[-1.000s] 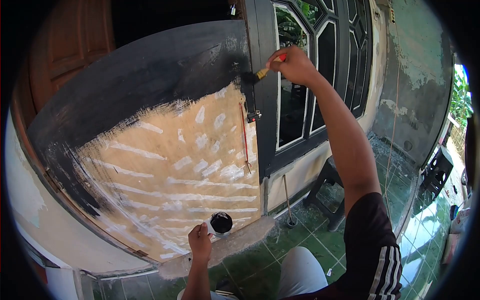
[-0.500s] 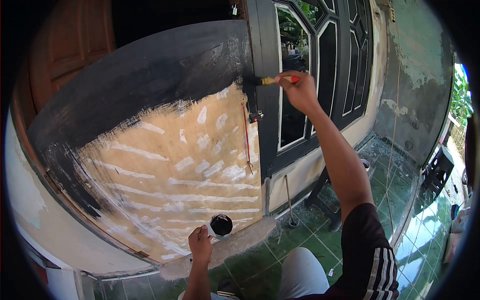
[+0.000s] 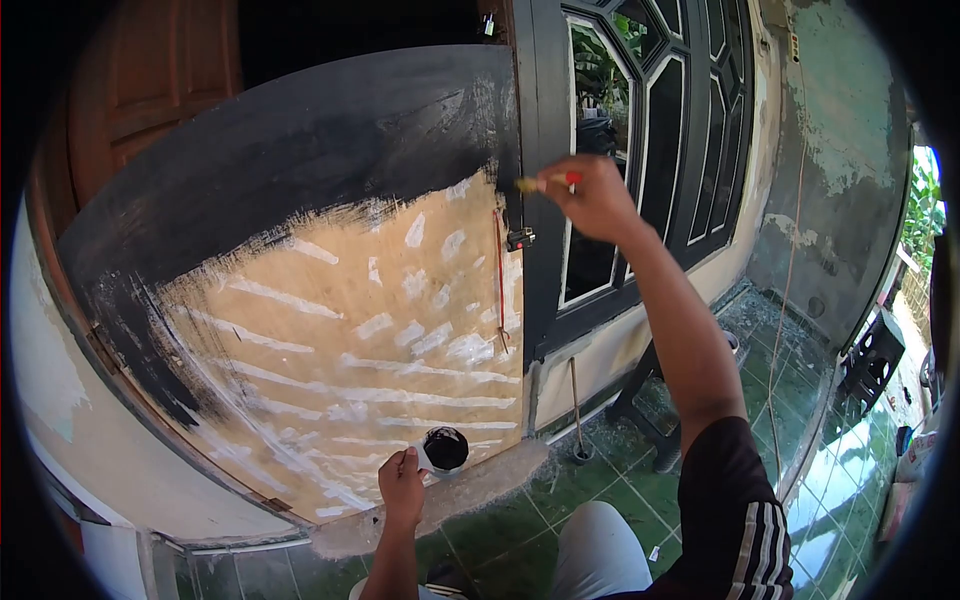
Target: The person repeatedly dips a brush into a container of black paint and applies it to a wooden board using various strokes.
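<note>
My left hand grips a small white cup low in front of the door, with black paint inside it. Raised at the upper right, my right hand is closed around a paintbrush with a yellowish ferrule and a red mark on its handle. Its dark bristles blend into the black surface near the door's right edge, so contact is hard to tell. The wooden door panel is black across its top and left side. Below, bare wood shows with white filler streaks.
A latch and a red strip sit at the panel's right edge. Beside it stands a black-framed window. A thin stick leans on the wall above green floor tiles. A black plastic chair lies at right.
My right hand has moved slightly down with the paintbrush, along the door's right edge. The view has shifted a little; my left hand keeps the cup in nearly the same place.
</note>
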A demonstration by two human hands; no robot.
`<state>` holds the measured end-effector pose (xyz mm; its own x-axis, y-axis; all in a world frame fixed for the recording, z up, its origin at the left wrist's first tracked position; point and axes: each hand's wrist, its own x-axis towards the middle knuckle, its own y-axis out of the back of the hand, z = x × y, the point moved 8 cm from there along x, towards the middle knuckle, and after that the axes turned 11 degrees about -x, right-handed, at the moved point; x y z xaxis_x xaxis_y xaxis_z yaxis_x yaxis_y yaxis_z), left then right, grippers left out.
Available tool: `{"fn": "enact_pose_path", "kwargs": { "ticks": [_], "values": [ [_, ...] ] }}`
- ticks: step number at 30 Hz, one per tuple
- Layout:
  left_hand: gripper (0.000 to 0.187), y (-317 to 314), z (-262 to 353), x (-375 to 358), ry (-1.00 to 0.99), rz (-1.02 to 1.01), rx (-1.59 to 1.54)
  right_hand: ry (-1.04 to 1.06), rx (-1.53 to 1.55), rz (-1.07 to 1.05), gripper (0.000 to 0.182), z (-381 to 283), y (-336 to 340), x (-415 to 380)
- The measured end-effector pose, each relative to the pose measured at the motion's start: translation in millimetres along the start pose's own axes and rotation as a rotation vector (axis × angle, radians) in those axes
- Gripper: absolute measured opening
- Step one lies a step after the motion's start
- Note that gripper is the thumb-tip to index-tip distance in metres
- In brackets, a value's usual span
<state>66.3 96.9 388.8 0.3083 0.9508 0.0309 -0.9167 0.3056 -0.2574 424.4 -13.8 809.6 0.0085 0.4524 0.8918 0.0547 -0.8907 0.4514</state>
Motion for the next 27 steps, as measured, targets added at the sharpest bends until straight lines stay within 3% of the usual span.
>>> {"fn": "enact_pose_path", "kwargs": {
  "ticks": [3, 6, 11, 12, 14, 17, 20, 23, 26, 27],
  "values": [
    [0.033, 0.8, -3.1, 1.3, -0.005, 0.022, -0.005, -0.107, -0.06, 0.137, 0.013, -9.3, 27.3, 42.6],
    [0.033, 2.1, -6.1, 4.4, -0.022, 0.026, 0.012, 0.026, -0.088, 0.497, 0.013, -26.3, 43.1, 43.5],
    [0.033, -2.3, 0.2, 2.4, -0.011, 0.006, 0.01, 0.327, -0.236, 0.318, 0.015, -67.5, -47.2, -24.7],
    [0.033, -3.5, 1.1, 2.1, -0.013, -0.002, 0.013, 0.317, -0.11, 0.197, 0.016, -78.7, -58.4, -32.9],
    [0.033, -3.9, 0.3, 0.3, 0.002, 0.01, 0.016, 0.195, 0.079, 0.151, 0.015, -92.1, -63.0, -40.5],
    [0.032, -2.4, -3.9, 1.3, 0.016, 0.013, 0.05, -0.034, 0.387, 0.347, 0.016, -66.2, -49.8, -23.1],
    [0.032, -1.1, -4.6, 1.2, 0.012, 0.019, 0.041, -0.459, 0.653, 0.37, 0.015, 2.4, -60.9, -7.0],
    [0.032, 1.3, 1.6, -2.1, -0.003, 0.034, 0.035, -0.488, 0.604, 0.581, 0.014, 42.5, -46.7, -10.6],
    [0.032, 3.2, 3.6, -3.6, -0.002, 0.05, 0.02, -0.311, 0.195, 0.811, 0.013, -3.2, -7.6, -17.1],
    [0.032, 4.3, 3.2, -3.7, 0.001, 0.055, 0.015, -0.135, 0.178, 0.812, 0.012, -11.4, -20.0, -13.6]
  ]
}}
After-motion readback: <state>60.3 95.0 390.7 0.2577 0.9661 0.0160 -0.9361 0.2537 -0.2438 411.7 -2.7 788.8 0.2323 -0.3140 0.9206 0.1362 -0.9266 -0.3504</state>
